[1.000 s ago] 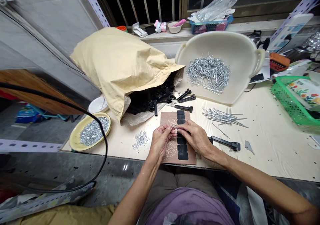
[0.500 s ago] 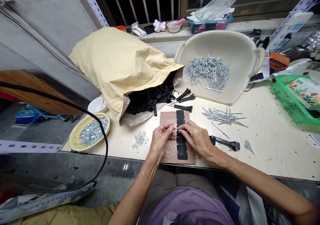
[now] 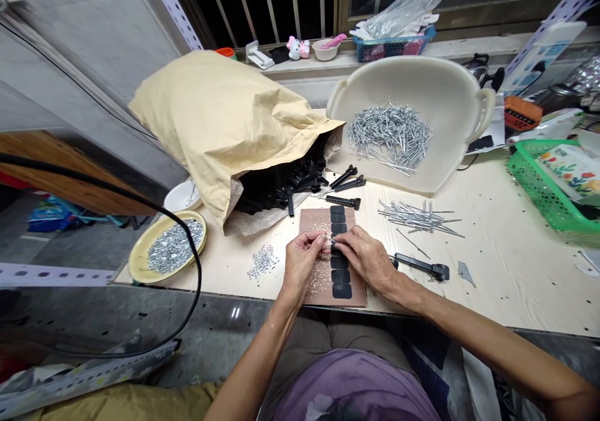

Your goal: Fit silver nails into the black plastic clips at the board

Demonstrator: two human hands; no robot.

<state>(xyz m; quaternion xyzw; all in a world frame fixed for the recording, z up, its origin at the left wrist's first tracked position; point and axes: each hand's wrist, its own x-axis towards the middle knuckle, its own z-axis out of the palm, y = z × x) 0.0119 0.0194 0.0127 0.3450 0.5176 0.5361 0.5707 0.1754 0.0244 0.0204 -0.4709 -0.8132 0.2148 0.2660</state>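
My left hand (image 3: 301,263) and my right hand (image 3: 364,257) meet fingertip to fingertip over a brown board (image 3: 312,221) near the table's front edge. Both pinch a small silver metal piece (image 3: 329,240) between thumb and fingers; it is too small to name exactly. A column of black pads (image 3: 338,216) runs down the board, partly under my right hand. Tiny silver bits are scattered on the board. A black plastic part (image 3: 422,266) lies just right of my right wrist.
A tan sack (image 3: 220,115) spills black parts (image 3: 281,187) at the back left. A cream tub (image 3: 450,90) holds silver pins, with more pins (image 3: 417,216) loose on the table. A yellow plate (image 3: 140,262) of washers sits left; a green basket (image 3: 539,187) right.
Both hands stay together over the board, with only slight finger movement on the small metal piece. Nothing else has moved.
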